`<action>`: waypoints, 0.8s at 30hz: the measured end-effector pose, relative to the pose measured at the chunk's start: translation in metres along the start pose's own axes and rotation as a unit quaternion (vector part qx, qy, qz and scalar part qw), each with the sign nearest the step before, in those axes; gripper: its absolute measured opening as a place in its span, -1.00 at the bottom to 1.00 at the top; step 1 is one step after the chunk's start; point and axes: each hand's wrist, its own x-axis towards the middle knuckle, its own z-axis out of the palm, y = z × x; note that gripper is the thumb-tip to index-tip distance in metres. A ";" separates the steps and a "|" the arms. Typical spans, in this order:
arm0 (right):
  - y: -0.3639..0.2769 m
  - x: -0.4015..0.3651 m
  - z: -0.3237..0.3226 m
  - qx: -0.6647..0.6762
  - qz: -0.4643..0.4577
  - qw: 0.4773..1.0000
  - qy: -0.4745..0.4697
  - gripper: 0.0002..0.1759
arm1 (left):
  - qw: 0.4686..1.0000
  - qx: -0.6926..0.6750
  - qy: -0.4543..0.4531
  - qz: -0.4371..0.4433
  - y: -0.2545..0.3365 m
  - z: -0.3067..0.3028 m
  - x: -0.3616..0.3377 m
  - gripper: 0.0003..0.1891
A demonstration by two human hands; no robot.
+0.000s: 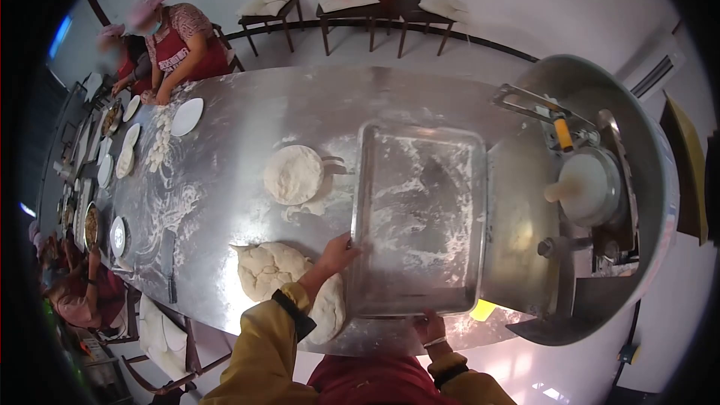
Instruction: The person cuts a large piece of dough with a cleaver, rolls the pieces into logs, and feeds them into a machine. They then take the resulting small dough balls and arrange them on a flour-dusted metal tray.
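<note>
A rectangular metal tray (pixel 420 301), dusted with flour inside, lies in front of me on the steel table. My left hand (pixel 339 253) grips its left rim, fingers wrapped over the edge. At the tray's near edge, my right hand (pixel 430 325) is closed on the rim, its fingers partly hidden. A large lump of dough (pixel 271 270) rests beside and partly beneath my left forearm. Beyond it stands a round bowl of flour (pixel 293 174) with a handle or scoop at its right side.
A large metal machine (pixel 652 180) with a round white part stands at the right. A long flat blade (pixel 169 262) lies on the floured table (pixel 225 202). White plates (pixel 187 116) and small dough pieces (pixel 159 146) are at the far left, where other people (pixel 184 45) work.
</note>
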 end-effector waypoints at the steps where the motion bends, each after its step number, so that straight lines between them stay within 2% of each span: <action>1: -0.003 0.006 0.003 0.015 -0.010 1.000 -0.010 -0.88 | 0.999 -0.014 -0.031 -0.001 0.003 -0.011 0.005 -0.66; 3: -0.009 0.017 0.011 -0.018 -0.028 0.999 -0.007 -0.89 | 0.993 -0.090 -0.065 -0.025 -0.015 -0.034 0.027 -0.74; 4: -0.011 0.022 0.015 -0.024 -0.041 0.999 -0.005 -0.89 | 0.997 -0.017 0.038 0.065 -0.028 -0.051 0.036 -0.71; 5: -0.014 0.026 0.019 -0.032 -0.054 0.998 -0.004 -0.89 | 0.995 0.030 0.093 0.001 -0.007 -0.077 0.040 -0.66; 6: -0.018 0.029 0.021 -0.037 -0.036 0.998 0.023 -0.87 | 0.977 0.131 0.165 0.042 -0.010 -0.099 0.048 -0.65; 8: -0.017 0.032 0.022 -0.047 -0.025 0.996 0.072 -0.86 | 0.958 0.180 0.224 0.024 -0.022 -0.135 0.062 -0.47; 9: -0.013 0.032 0.020 -0.049 -0.022 0.994 0.099 -0.85 | 0.943 0.245 0.227 0.015 -0.021 -0.150 0.066 -0.35; 13: 0.007 0.035 0.000 -0.029 -0.069 0.994 0.083 -0.78 | 0.909 0.348 0.218 -0.068 -0.009 -0.168 0.088 -0.22; 14: -0.001 0.011 0.028 -0.137 0.007 0.980 0.141 -0.77 | 0.901 0.368 0.212 -0.089 -0.009 -0.164 0.094 -0.20; 15: -0.002 0.004 0.039 -0.132 0.015 0.980 0.147 -0.70 | 0.899 0.373 0.211 -0.095 -0.014 -0.159 0.100 -0.21; 17: -0.002 0.001 0.042 -0.065 0.032 0.992 0.106 -0.72 | 0.867 0.425 0.252 -0.069 -0.021 -0.145 0.106 -0.33; 20: 0.005 0.009 0.027 -0.074 0.015 0.992 0.097 -0.76 | 0.911 0.365 0.193 -0.003 -0.074 -0.157 0.133 -0.49; 22: 0.004 0.012 0.021 -0.091 0.019 0.993 0.077 -0.74 | 0.921 0.295 0.248 0.052 -0.036 -0.162 0.127 -0.65; 23: 0.003 0.011 0.021 -0.098 0.021 0.993 0.068 -0.73 | 0.924 0.257 0.273 0.079 -0.003 -0.165 0.122 -0.72; 24: 0.000 0.005 0.030 -0.126 0.016 0.988 0.086 -0.73 | 0.938 0.159 0.298 0.078 0.044 -0.167 0.111 -0.75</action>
